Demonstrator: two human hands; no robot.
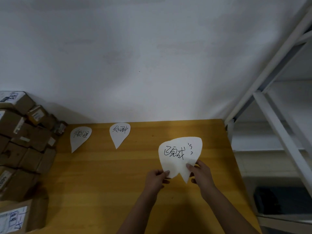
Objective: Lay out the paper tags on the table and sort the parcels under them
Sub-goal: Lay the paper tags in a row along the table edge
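Yellow wooden desk (101,174) against white wall (135,56); white shelf rack (270,115) right, stacked parcels (25,141) left. First tag (80,136) and second tag (119,132) lie flat near the far edge. Left hand (156,180) and right hand (201,174) each pinch the overlapping held tags (179,154), right of centre.

the table (104,174) is yellow-brown wood with a smooth, faintly shiny finish and visible grain lines. the teardrop tags (80,137) are thin matt white paper with black ink writing. the parcels (25,142) are matt brown cardboard with white printed paper labels. the wall (135,56) is matt white. the shelf frame (278,119) looks like smooth white-painted metal.
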